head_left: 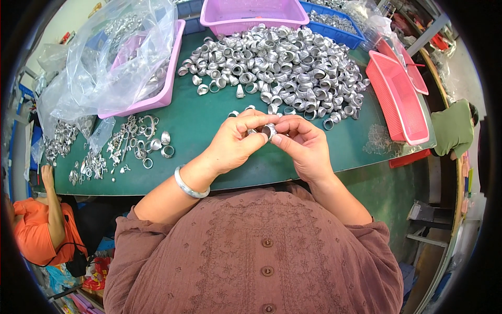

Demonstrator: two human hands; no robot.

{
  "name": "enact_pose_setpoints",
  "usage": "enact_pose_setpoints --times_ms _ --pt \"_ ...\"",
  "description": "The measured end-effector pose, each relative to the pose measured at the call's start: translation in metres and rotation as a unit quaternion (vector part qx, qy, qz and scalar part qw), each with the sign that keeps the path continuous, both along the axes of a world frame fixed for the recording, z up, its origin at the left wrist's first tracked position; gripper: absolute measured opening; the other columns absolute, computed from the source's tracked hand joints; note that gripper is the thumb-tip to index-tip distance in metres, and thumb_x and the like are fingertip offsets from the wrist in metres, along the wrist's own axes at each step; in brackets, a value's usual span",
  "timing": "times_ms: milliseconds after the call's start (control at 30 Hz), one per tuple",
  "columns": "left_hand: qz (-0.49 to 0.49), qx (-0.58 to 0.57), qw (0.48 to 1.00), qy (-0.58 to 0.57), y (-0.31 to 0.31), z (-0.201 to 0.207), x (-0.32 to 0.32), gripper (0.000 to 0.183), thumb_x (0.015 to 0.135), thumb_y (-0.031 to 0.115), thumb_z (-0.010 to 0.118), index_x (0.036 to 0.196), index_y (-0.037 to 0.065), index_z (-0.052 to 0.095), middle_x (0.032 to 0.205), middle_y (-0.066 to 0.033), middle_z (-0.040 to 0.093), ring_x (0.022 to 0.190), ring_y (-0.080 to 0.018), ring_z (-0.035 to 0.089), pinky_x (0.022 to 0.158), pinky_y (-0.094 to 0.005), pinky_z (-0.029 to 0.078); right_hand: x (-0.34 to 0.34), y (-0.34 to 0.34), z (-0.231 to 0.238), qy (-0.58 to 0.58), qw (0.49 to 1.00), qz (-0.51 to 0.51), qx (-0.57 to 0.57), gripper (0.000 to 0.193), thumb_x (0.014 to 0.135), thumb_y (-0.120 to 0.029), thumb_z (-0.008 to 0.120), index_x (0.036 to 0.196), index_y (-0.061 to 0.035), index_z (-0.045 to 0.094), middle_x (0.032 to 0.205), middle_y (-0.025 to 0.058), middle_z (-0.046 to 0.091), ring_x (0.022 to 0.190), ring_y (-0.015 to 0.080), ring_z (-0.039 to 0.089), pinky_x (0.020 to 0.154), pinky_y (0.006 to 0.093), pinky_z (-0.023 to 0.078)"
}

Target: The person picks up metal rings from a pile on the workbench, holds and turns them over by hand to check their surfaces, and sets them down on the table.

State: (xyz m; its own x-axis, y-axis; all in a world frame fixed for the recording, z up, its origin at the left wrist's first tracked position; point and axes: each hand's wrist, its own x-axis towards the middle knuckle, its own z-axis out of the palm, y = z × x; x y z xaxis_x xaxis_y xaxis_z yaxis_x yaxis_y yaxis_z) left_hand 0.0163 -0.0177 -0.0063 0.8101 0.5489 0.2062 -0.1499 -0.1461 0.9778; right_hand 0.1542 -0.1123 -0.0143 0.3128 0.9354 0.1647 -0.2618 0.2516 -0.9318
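Between my two hands, above the near edge of the green table (pixel 209 125), is a silver-coloured metal ring (pixel 269 131) with a wide band. Thumb and fingers of my left hand (pixel 238 138) pinch it from the left. From the other side my right hand (pixel 306 144) grips it with thumb and fingertips. Part of a second silvery piece shows by my left fingers, too covered to make out. Just beyond my hands spreads a large heap of similar rings (pixel 285 68), a few lying loose at its near edge.
A pink basket (pixel 175 68) with plastic bags (pixel 115 68) stands left, beside small metal pieces (pixel 136 141). Behind the heap are a purple basket (pixel 253 23) and a blue tray (pixel 342 34). Red baskets (pixel 397 99) sit right. People in orange (pixel 42 230) and green (pixel 454 128) are nearby.
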Motion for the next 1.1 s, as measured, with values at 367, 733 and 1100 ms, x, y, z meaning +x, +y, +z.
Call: enact_pose_setpoints --times_ms 367,733,1100 --pt "0.020 0.104 0.994 0.037 -0.004 0.004 -0.001 0.042 0.071 0.002 0.059 0.112 0.004 0.056 0.086 -0.0011 0.050 0.082 -0.0111 0.046 0.069 -0.0228 0.038 0.004 -0.002 0.003 0.036 0.998 0.025 -0.033 0.014 0.074 0.004 0.062 0.087 0.0007 0.058 0.089 0.0045 0.056 0.081 0.0111 0.054 0.076 0.0241 0.044" --pt "0.007 0.211 0.975 0.069 -0.005 0.006 -0.002 0.043 0.067 0.000 0.061 0.109 0.006 0.057 0.079 -0.0026 0.048 0.070 -0.0112 0.047 0.057 -0.0226 0.041 0.014 -0.004 0.010 0.009 0.989 0.063 -0.133 0.010 0.076 -0.004 0.061 0.083 0.0035 0.058 0.076 0.0047 0.060 0.064 0.0106 0.057 0.061 0.0215 0.047" --pt "-0.006 0.231 0.968 0.099 -0.005 0.009 -0.006 0.053 0.066 0.000 0.060 0.118 0.006 0.050 0.084 -0.0032 0.047 0.072 -0.0116 0.047 0.061 -0.0229 0.041 0.011 -0.006 0.010 0.082 0.978 0.115 -0.151 0.017 0.076 -0.001 0.059 0.091 0.0023 0.052 0.085 0.0097 0.058 0.070 0.0163 0.061 0.062 0.0279 0.052"
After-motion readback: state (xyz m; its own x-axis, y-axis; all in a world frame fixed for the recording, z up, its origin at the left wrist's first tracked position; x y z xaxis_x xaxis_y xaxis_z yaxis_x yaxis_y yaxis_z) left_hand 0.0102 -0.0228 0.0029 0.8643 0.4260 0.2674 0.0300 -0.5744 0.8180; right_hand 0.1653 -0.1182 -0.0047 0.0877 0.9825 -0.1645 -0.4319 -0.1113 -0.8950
